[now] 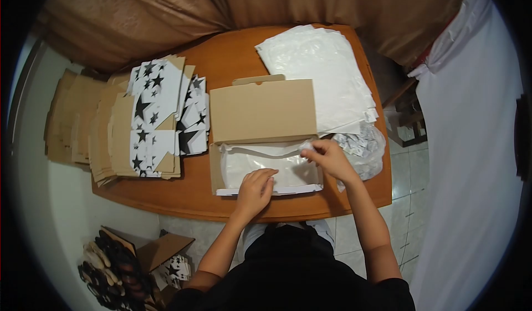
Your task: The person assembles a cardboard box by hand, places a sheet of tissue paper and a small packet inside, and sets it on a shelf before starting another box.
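Observation:
A cardboard box (262,111) stands on the table with its lid folded back and its inside facing up. A glossy white plastic sheet (239,164) lines the bottom part, its far edge raised along the hinge side. At the box's far right corner my right hand (331,160) is closed, pinching the edge of that sheet between thumb and fingers. My left hand (256,192) reaches over the near wall of the box, fingers stretched out above the sheet and holding nothing.
Stacked flat cardboard pieces (113,125), some printed with black stars, cover the table's left side. White plastic sheets (318,70) are piled at the back right, near a clear bag of small packets (363,150). Footwear and cardboard (119,269) lie on the floor at lower left.

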Available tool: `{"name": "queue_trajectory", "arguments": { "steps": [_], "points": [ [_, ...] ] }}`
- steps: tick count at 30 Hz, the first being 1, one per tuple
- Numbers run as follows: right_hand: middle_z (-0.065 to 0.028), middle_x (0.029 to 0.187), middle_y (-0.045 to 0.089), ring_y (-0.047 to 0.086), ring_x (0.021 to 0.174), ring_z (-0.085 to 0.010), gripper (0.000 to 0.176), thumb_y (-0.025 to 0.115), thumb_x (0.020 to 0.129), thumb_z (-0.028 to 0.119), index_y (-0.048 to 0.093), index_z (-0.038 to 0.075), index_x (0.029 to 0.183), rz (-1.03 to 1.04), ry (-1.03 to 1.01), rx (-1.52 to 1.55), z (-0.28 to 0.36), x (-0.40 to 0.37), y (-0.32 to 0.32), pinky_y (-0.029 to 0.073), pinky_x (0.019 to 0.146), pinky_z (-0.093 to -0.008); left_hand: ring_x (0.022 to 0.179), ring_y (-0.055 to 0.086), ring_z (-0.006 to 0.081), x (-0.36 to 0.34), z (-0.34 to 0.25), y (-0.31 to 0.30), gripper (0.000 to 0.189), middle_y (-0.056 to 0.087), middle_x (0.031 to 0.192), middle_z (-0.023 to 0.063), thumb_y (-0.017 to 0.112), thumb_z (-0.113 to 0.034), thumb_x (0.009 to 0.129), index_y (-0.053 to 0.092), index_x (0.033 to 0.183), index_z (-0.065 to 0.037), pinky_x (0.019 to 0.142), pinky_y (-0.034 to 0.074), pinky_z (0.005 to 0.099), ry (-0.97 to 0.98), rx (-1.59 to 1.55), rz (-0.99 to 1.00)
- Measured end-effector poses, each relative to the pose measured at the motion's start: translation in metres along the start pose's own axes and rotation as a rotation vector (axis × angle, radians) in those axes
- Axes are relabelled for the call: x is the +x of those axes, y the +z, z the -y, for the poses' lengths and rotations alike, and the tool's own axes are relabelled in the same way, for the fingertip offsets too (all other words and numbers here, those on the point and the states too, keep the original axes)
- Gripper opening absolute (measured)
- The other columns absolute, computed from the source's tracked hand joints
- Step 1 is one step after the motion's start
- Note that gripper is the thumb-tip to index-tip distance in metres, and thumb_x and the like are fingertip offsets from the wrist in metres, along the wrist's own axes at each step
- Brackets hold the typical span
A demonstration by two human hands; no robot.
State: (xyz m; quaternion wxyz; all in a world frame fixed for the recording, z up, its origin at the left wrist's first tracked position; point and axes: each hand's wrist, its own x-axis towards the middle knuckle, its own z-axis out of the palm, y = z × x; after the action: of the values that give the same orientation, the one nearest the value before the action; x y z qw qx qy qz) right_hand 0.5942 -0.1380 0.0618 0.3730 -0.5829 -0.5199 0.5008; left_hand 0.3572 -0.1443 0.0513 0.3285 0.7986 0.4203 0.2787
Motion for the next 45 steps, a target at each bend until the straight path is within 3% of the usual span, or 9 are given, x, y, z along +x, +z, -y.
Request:
{"name": "queue_trajectory", "arguments": {
  "steps": [6, 10, 13, 22, 26, 29, 32, 40, 45],
  "points": [
    [-0.0056, 0.079, 0.067, 0.059, 0.067, -0.0086, 0.026, 0.060, 0.088, 0.022, 0.064, 0.000, 0.101, 0.363, 0.076, 0.066, 0.018, 0.031, 0.072, 0.047, 0.059, -0.0228, 0.092, 0.059, 0.0310, -0.040, 0.030, -0.048, 0.018, 0.062, 0.098, 0.0155, 0.051, -0.002, 0.084, 0.062, 0.098, 0.000, 0.082, 0.045, 0.0367, -0.173, 0.054, -0.403],
    [-0.0200, 0.093, 0.065, 0.062, 0.081, -0.0371, 0.032, 0.057, 0.085, 0.019, 0.058, 0.002, 0.112, 0.125, -0.133, -0.583, 0.023, 0.042, 0.106, 0.049, 0.073, -0.0436, 0.090, 0.060, 0.0255, -0.059, 0.048, -0.075, 0.018, 0.060, 0.098, 0.0153, 0.049, -0.002, 0.087, 0.061, 0.099, 0.003, 0.079, 0.047, 0.0326, -0.307, 0.018, -0.518],
    [-0.0110, 0.100, 0.064, 0.062, 0.081, -0.0302, 0.031, 0.056, 0.086, 0.015, 0.057, 0.002, 0.115, 0.011, -0.221, -0.613, 0.028, 0.049, 0.120, 0.049, 0.074, -0.0378, 0.089, 0.059, 0.0234, -0.067, 0.061, -0.086, 0.018, 0.060, 0.099, 0.0148, 0.050, -0.005, 0.089, 0.061, 0.101, 0.003, 0.078, 0.047, 0.0314, -0.368, -0.020, -0.466],
    [0.0009, 0.092, 0.063, 0.055, 0.097, -0.0182, 0.015, 0.057, 0.080, 0.015, 0.068, 0.013, 0.091, 0.222, -0.939, -0.987, 0.053, 0.113, 0.178, 0.044, 0.082, -0.0323, 0.084, 0.057, 0.0155, -0.077, 0.102, -0.063, 0.031, 0.060, 0.100, 0.0122, 0.056, -0.021, 0.091, 0.057, 0.113, 0.002, 0.074, 0.046, 0.0265, -0.531, -0.490, -0.233],
    [0.0045, 0.087, 0.063, 0.054, 0.096, -0.0143, 0.013, 0.056, 0.080, 0.018, 0.069, 0.016, 0.085, 0.384, -0.949, -1.389, 0.055, 0.133, 0.189, 0.041, 0.082, -0.0292, 0.083, 0.061, 0.0321, -0.072, 0.105, -0.066, 0.041, 0.059, 0.083, 0.0241, 0.057, -0.034, 0.089, 0.060, 0.109, 0.002, 0.077, 0.048, 0.0344, -0.587, -0.136, 0.029],
    [0.0048, 0.086, 0.064, 0.055, 0.094, -0.0134, 0.014, 0.057, 0.079, 0.018, 0.070, 0.016, 0.083, 0.555, -0.912, -1.625, 0.057, 0.145, 0.193, 0.039, 0.081, -0.0282, 0.080, 0.062, 0.0341, -0.059, 0.089, -0.072, 0.038, 0.061, 0.071, 0.0223, 0.056, -0.035, 0.089, 0.063, 0.099, 0.001, 0.079, 0.049, 0.0391, -0.697, 0.238, 0.281],
    [0.0046, 0.087, 0.065, 0.055, 0.095, -0.0140, 0.014, 0.057, 0.079, 0.018, 0.070, 0.016, 0.082, 0.630, -1.011, -1.660, 0.061, 0.154, 0.196, 0.039, 0.082, -0.0281, 0.071, 0.062, 0.0402, -0.056, 0.081, -0.068, 0.041, 0.064, 0.071, 0.0224, 0.056, -0.039, 0.087, 0.064, 0.079, 0.001, 0.083, 0.047, 0.0415, -0.605, 0.404, 0.176],
    [0.0020, 0.081, 0.063, 0.058, 0.087, -0.0164, 0.013, 0.057, 0.072, 0.018, 0.068, 0.013, 0.067, 0.615, -1.437, -1.463, 0.059, 0.168, 0.197, 0.039, 0.091, -0.0310, 0.086, 0.066, 0.0337, -0.064, 0.098, -0.040, 0.022, 0.065, 0.076, 0.0256, 0.057, -0.015, 0.080, 0.065, 0.067, 0.001, 0.099, 0.038, 0.0431, -0.325, 0.616, -0.135],
    [0.0015, 0.081, 0.063, 0.057, 0.088, -0.0161, 0.015, 0.055, 0.073, 0.017, 0.068, 0.012, 0.066, 0.562, -1.429, -1.446, 0.051, 0.167, 0.195, 0.035, 0.100, -0.0333, 0.089, 0.065, 0.0325, -0.061, 0.093, -0.041, 0.025, 0.065, 0.078, 0.0263, 0.056, -0.015, 0.081, 0.065, 0.065, 0.001, 0.099, 0.037, 0.0427, -0.331, 0.626, -0.167]
  ]
}}
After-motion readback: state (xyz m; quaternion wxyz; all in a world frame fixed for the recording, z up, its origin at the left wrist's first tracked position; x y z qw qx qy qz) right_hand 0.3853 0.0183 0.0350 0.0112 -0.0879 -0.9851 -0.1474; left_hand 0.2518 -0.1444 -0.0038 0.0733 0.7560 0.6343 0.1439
